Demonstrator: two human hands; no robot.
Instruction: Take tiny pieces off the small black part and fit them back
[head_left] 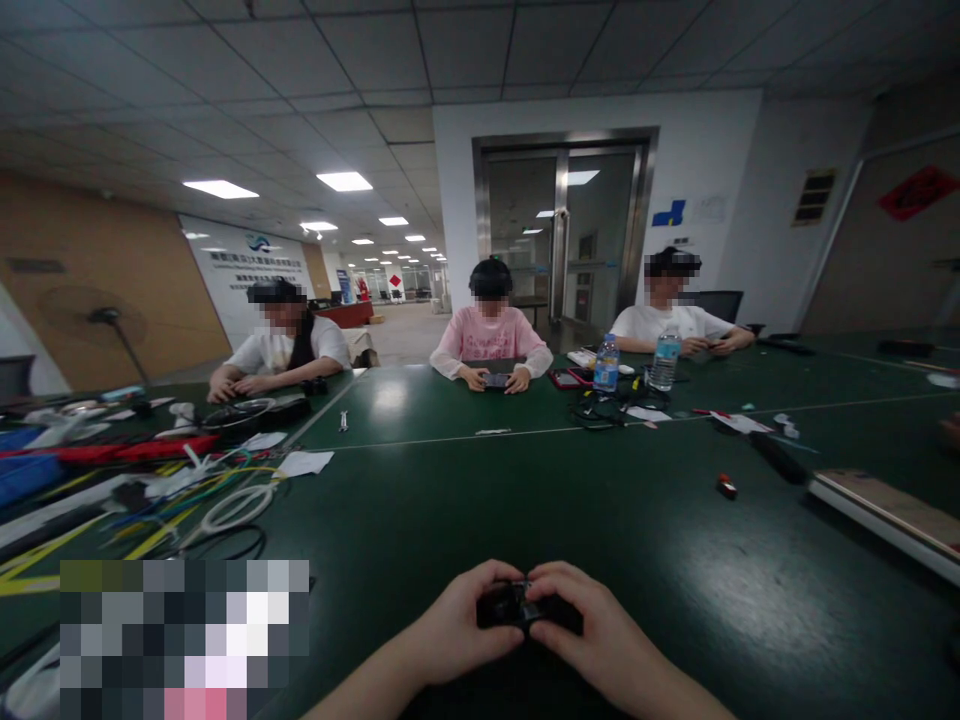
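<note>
Close in front of me, low in the view, a small glossy black object (501, 606) lies between my two hands just over the green table (390, 520). My left hand (459, 622) is closed around its left end, with the thumb below and the fingers above. The other end is gripped by my right hand (592, 625) in the same way. The fingertips of both hands nearly meet at its middle. Its exact kind is hard to make out in the dim light, and my fingers cover part of it.
Cables (232, 510), a white paper (304, 463) and red and blue items crowd the left. Two water bottles (664, 360) stand at the far right of centre. A small orange-and-black item (726, 487) and a flat box (889, 510) lie right. Three people sit across the table.
</note>
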